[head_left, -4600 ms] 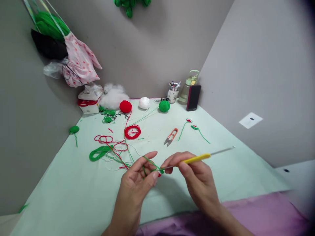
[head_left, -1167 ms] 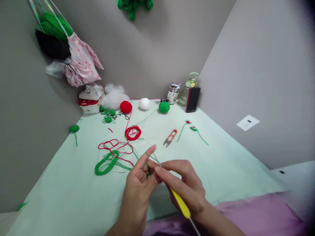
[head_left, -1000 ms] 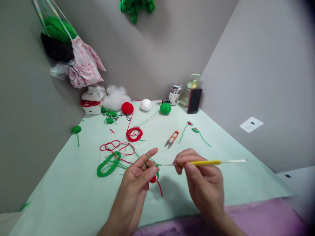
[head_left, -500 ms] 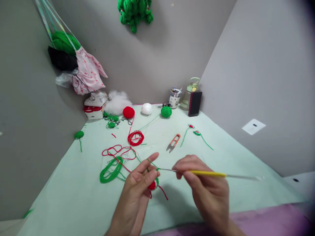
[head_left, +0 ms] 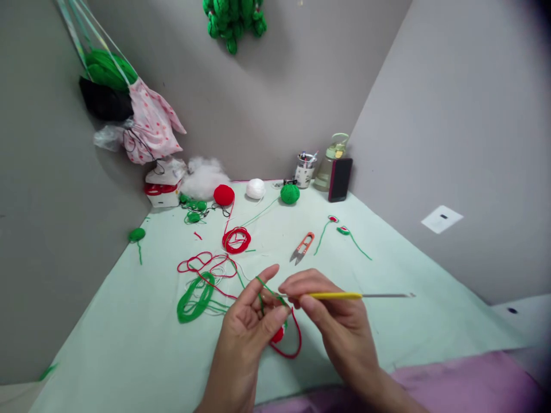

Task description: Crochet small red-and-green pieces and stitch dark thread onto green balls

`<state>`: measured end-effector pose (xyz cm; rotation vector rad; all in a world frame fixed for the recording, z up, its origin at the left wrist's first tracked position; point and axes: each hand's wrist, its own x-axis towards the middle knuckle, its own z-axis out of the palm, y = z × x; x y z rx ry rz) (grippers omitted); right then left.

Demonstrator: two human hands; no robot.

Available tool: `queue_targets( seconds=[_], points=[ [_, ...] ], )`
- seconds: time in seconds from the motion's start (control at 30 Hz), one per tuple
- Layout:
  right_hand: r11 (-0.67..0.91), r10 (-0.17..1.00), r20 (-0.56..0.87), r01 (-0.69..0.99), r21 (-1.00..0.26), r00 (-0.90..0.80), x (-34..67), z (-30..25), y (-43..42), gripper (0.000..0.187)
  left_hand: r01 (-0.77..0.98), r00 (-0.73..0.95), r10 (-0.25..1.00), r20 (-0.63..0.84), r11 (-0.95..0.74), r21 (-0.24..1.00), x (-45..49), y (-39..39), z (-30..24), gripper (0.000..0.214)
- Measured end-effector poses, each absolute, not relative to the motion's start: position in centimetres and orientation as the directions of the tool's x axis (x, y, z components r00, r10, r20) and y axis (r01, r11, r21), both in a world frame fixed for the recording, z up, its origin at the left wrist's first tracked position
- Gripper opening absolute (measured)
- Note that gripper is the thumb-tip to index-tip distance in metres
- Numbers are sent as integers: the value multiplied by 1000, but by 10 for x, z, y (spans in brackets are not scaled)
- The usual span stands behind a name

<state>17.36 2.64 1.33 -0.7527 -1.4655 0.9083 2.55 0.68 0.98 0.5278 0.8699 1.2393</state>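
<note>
Between the thumb and fingers of my left hand (head_left: 253,321) is a small red, white and green crochet piece (head_left: 278,335), mostly hidden by the hand. Green yarn (head_left: 267,288) runs over the raised left index finger. My right hand (head_left: 331,321) grips a crochet hook (head_left: 336,296) by its yellow handle, its metal shaft sticking out to the right. The hook's working tip reaches in at the green yarn beside my left thumb; the exact stitch is too small to make out. A red yarn tail loops below the piece.
Loose red yarn (head_left: 200,262) and a green yarn coil (head_left: 189,310) lie left of my hands. Orange thread snips (head_left: 303,248) and small crocheted pieces (head_left: 343,230) lie ahead. Red (head_left: 224,195), white (head_left: 255,189) and green yarn balls (head_left: 290,194) stand near the wall, with a phone (head_left: 340,180) to their right.
My right hand has moved left with the hook, bringing it close against my left hand. The crochet piece has shifted slightly right, and its red tail now curves in a loop.
</note>
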Motion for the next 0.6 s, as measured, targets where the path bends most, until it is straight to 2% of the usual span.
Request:
queue_targets(
  seconds=[0.1,0.17,0.27,0.37,0.47,0.53,0.6],
  points=[
    [546,832,540,15,-838,-127,169,15,23,22,-593,38,959,-280,247,767,29,5,7,60],
    [648,761,628,154,-746,-163,170,14,20,27,-611,7,961,-277,223,759,29,6,5,65],
    [740,670,708,278,-613,-222,176,11,18,32,-660,110,944,-311,303,688,25,8,6,66],
    [642,766,635,169,-748,-96,180,11,22,25,-667,218,917,-335,391,635,22,10,8,54],
    [531,847,530,63,-845,-36,179,13,23,23,-645,87,953,-291,277,712,24,9,9,60],
    [590,807,581,142,-795,-106,178,13,21,22,-628,23,965,-260,216,748,26,7,8,67],
    [670,742,646,220,-709,-179,178,12,19,27,-644,104,955,-278,278,712,27,7,7,65]
  ],
)
